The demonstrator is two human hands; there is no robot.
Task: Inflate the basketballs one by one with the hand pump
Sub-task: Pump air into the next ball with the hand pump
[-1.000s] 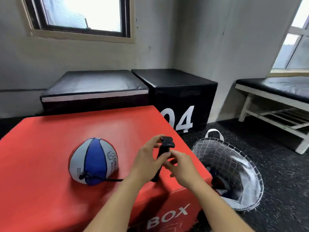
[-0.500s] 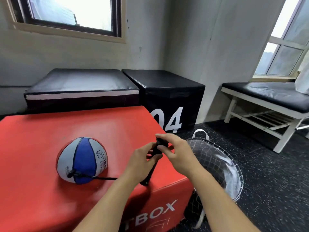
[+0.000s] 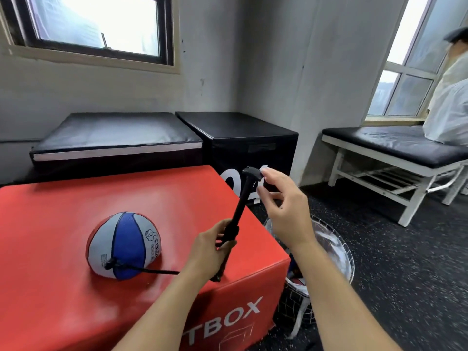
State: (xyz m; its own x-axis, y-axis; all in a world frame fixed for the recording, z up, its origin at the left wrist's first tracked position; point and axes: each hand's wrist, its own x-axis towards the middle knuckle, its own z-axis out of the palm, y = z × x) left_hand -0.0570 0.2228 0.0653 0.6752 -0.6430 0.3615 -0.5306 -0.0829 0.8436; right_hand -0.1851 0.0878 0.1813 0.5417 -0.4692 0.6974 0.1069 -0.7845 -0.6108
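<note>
Now the pump handle [image 3: 252, 173] stands well above the barrel, its thin rod drawn out, where half a second ago it sat low between both hands; the hand pump [image 3: 234, 225] has been pulled to the top of a stroke. The left hand [image 3: 207, 252] grips the barrel, fingers curled round it, its foot on the near right corner of the red box [image 3: 63, 224]. The right hand [image 3: 283, 211] has its fingers loosely spread just right of the handle; I cannot tell whether a fingertip touches it. That probably means air is going in stroke by stroke and a downward push is due. One basketball [image 3: 124, 245], blue, grey and red, sits sagging on the box left of the pump, joined to it by one black hose [image 3: 152, 270]. One net basket [image 3: 326, 252] stands on the floor at right; how many balls it holds is hidden.
</note>
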